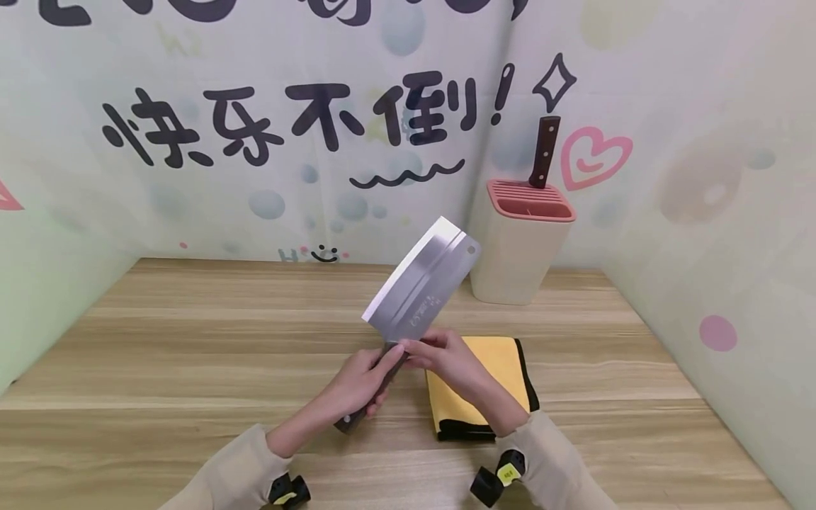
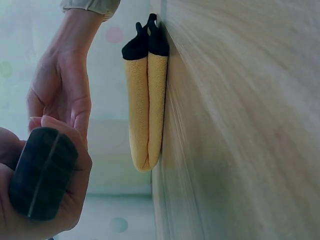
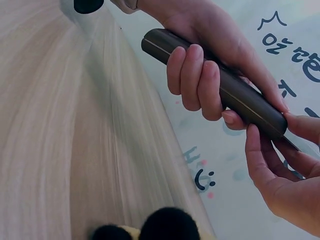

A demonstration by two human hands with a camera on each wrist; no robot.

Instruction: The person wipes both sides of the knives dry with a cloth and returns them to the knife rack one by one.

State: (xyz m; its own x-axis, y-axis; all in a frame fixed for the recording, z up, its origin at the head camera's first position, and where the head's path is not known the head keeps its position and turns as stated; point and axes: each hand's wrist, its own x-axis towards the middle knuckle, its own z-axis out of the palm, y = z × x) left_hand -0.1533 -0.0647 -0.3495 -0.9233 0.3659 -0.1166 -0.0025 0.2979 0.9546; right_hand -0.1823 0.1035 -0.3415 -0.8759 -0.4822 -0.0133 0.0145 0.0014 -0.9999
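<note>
A cleaver is held up over the table, its broad blade tilted toward the upper right. My left hand grips its dark handle; in the right wrist view several fingers curl round the handle. Where handle meets blade, my right hand pinches it between thumb and fingers. Seen from the left wrist, the handle's butt end points at the camera. A folded yellow cloth with black edging lies on the table below my right hand and forearm.
At the back right stands a cream knife block with a pink slotted top. One knife with a brown riveted handle stands in it. The wooden table meets a printed backdrop behind and at both sides.
</note>
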